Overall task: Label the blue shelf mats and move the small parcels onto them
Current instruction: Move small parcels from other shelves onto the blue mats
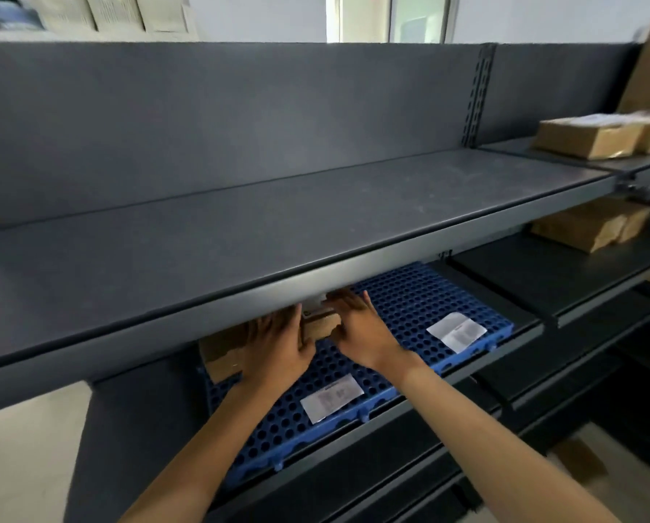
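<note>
Blue shelf mat (421,296) under both hands (left (278,343), right (361,330)), palms flanking a small parcel (317,326).

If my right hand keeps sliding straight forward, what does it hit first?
Probably nothing new: the right hand already rests against the small cardboard parcel on the blue mat. Beyond that, the upper shelf hides the way.

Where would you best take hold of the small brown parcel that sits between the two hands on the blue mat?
Probably by its two short ends, one hand on each, coming in low from the open front: the small brown parcel lies flat on the blue mat, and the grey shelf just above seems to block any reach from overhead.
</note>
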`<state>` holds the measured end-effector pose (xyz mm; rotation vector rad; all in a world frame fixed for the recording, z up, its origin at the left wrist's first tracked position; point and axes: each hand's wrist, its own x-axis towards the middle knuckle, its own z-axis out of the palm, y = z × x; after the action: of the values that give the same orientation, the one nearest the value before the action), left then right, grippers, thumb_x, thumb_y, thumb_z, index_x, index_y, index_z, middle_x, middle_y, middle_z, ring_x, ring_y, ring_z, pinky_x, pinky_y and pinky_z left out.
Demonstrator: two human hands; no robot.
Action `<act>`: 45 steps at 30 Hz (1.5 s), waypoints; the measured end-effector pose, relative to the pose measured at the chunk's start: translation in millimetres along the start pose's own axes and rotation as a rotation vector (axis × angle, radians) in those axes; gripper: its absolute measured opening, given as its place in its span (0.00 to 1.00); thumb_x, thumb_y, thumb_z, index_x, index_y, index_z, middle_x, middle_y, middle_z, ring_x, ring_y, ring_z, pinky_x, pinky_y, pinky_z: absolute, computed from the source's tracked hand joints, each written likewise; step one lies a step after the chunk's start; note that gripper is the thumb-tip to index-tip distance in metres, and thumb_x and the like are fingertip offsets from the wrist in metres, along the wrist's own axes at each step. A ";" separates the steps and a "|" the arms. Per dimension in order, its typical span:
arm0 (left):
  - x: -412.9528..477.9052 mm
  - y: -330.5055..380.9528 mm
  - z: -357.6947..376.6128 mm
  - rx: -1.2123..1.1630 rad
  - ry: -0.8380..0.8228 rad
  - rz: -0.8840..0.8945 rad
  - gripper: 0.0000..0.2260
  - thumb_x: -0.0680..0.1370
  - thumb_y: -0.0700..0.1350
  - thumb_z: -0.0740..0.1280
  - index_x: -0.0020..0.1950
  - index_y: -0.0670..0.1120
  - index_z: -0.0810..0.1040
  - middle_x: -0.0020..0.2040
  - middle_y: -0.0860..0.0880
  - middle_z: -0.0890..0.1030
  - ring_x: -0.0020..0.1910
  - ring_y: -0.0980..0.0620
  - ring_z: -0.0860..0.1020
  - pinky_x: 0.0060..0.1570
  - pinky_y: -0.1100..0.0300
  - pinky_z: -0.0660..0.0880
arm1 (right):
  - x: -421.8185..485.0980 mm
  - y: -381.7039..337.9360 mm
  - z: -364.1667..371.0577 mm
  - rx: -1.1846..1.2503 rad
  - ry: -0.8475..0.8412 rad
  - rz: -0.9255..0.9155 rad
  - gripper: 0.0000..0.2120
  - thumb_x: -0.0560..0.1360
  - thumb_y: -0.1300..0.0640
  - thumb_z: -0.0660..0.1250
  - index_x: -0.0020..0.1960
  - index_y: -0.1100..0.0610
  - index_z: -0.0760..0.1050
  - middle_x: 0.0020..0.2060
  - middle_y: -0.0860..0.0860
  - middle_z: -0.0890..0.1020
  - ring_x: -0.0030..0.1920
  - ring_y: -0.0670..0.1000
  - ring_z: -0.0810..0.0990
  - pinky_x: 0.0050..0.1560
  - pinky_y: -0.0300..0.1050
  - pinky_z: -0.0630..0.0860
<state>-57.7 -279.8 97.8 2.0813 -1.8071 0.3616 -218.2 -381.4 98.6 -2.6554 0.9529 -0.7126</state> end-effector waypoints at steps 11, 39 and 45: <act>74.9 295.8 11.8 -0.353 -0.067 0.292 0.28 0.77 0.51 0.64 0.75 0.49 0.61 0.73 0.49 0.67 0.73 0.46 0.62 0.68 0.48 0.65 | -155.3 161.2 -196.9 -0.090 0.147 0.269 0.26 0.76 0.57 0.61 0.74 0.50 0.62 0.74 0.50 0.64 0.77 0.54 0.52 0.75 0.57 0.48; 367.1 590.2 -32.1 -0.016 0.162 0.296 0.31 0.76 0.63 0.60 0.76 0.58 0.53 0.78 0.49 0.57 0.77 0.47 0.50 0.73 0.40 0.49 | -93.7 452.5 -478.4 -0.176 0.343 -0.048 0.31 0.75 0.57 0.65 0.75 0.45 0.58 0.76 0.47 0.59 0.74 0.48 0.60 0.69 0.48 0.67; 395.0 575.7 -41.7 0.099 0.089 0.134 0.39 0.72 0.69 0.62 0.77 0.59 0.49 0.79 0.51 0.52 0.77 0.48 0.45 0.72 0.36 0.45 | -40.8 485.6 -491.6 -0.176 0.301 -0.122 0.32 0.76 0.55 0.66 0.75 0.45 0.57 0.77 0.49 0.57 0.76 0.51 0.54 0.73 0.49 0.60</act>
<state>-565.7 -683.4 359.0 1.9786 -1.9165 0.5807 -758.3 -750.1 325.3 -2.8316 0.9709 -1.1313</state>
